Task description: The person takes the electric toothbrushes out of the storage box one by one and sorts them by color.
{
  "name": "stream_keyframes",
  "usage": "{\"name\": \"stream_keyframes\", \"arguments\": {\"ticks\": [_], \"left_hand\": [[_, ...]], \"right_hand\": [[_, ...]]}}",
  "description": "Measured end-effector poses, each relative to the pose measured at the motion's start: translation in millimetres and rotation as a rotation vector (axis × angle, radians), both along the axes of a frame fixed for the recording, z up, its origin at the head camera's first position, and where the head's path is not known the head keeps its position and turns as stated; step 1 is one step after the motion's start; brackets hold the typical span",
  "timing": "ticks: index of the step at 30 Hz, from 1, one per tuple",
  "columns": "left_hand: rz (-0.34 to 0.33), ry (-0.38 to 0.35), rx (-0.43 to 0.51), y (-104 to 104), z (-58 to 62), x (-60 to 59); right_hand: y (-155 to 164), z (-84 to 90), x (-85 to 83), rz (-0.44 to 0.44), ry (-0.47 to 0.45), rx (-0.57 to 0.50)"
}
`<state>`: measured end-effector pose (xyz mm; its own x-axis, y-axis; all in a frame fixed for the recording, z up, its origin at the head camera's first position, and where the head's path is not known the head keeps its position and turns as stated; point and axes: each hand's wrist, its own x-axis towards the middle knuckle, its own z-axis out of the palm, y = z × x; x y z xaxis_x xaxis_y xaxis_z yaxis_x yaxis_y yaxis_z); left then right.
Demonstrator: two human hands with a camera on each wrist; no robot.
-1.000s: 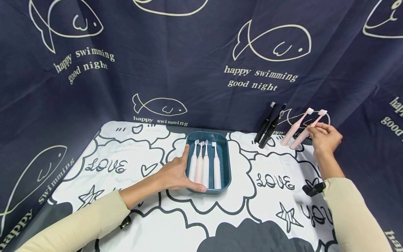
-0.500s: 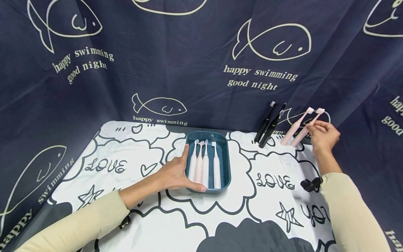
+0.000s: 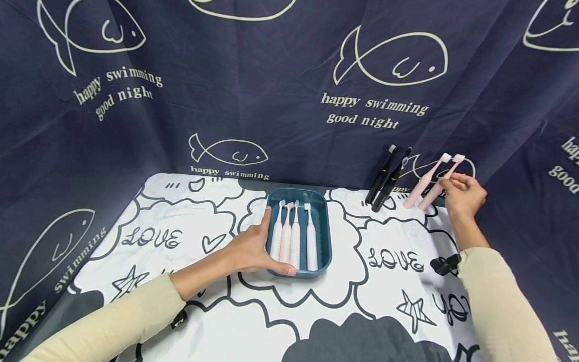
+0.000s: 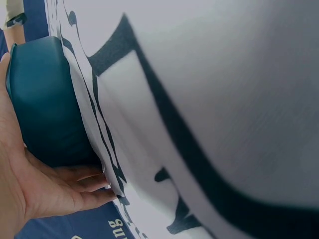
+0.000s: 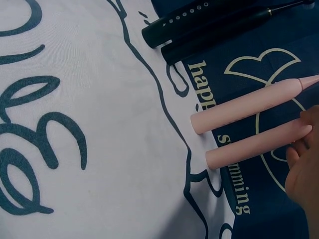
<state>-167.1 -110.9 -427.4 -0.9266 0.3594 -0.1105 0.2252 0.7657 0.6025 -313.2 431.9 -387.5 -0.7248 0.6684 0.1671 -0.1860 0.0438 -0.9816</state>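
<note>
A dark teal tray sits mid-table with several white and pale pink electric toothbrushes lying inside. My left hand grips its near-left corner, thumb along the front wall and fingers along the left side. In the left wrist view, the fingers lie low against the wall of the tray. At the far right, my right hand pinches a pink electric toothbrush around its upper part. That toothbrush leans back with its base on the tabletop. A second pink electric toothbrush leans just left of it.
Two black electric toothbrushes lean against the navy fish-print curtain, left of the pink pair. The white patterned cloth covers the table, and the curtain rises along its back and both sides.
My right hand has shifted slightly left, bringing the head of its pink toothbrush closer to the other pink one. The left hand and tray have stayed in place.
</note>
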Motion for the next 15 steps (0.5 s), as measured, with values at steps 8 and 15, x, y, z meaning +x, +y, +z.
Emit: {"name": "stream_keyframes", "arguments": {"ticks": [8, 15], "left_hand": [[-0.002, -0.007, -0.009, 0.5, 1.1, 1.3], [-0.001, -0.012, -0.020, 0.9, 1.8, 1.3]], "right_hand": [[2.3, -2.0, 1.4, -0.019, -0.020, 0.053], [3.3, -4.4, -0.5, -0.036, -0.019, 0.091]]}}
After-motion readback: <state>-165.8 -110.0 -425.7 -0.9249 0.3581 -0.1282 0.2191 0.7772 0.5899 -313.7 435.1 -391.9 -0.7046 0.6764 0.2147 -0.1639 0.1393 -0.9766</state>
